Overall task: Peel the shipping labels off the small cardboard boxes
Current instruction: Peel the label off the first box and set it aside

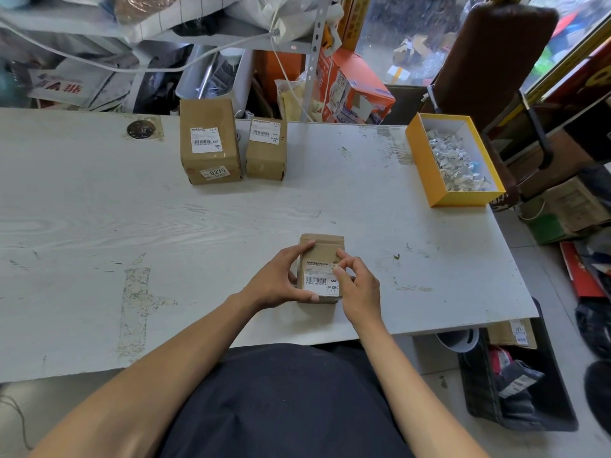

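Note:
A small brown cardboard box [322,252] lies on the white table near its front edge. My left hand [281,279] grips its left side and lower corner. My right hand [357,285] pinches the upper right corner of the white shipping label [319,284] on the box's top; that corner looks lifted. Two more brown boxes stand at the back of the table: a larger one [210,143] with two labels and a smaller one [267,150] with one label.
A yellow open box [426,166] holding several crumpled label scraps sits at the table's right. A round dark grommet [141,129] is set in the table [165,226] at back left. Cluttered shelves stand behind, a brown chair at the right, bins on the floor.

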The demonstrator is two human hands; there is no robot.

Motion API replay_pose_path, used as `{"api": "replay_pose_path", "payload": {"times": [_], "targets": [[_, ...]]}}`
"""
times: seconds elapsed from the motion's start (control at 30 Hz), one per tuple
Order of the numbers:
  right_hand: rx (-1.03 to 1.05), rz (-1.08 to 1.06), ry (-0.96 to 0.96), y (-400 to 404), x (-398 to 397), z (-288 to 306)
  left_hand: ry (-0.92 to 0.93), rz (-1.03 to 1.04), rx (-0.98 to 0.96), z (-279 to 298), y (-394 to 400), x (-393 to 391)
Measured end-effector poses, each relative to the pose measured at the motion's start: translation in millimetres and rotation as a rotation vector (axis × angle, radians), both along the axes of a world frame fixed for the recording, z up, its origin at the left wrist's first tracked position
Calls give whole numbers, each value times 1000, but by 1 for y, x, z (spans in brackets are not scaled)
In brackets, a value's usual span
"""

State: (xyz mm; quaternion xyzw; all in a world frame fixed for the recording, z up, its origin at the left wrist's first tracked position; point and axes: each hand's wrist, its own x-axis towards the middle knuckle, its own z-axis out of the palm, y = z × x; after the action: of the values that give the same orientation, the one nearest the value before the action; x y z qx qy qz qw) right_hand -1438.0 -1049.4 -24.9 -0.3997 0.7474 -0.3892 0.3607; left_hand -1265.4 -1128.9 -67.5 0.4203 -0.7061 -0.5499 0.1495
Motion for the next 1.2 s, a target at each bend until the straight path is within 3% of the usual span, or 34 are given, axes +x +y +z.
{"api": "replay_pose_path", "payload": {"times": [1.2], "targets": [[23,-54,-31,-3,2,3,9,7,3,-4,-1,0]]}}
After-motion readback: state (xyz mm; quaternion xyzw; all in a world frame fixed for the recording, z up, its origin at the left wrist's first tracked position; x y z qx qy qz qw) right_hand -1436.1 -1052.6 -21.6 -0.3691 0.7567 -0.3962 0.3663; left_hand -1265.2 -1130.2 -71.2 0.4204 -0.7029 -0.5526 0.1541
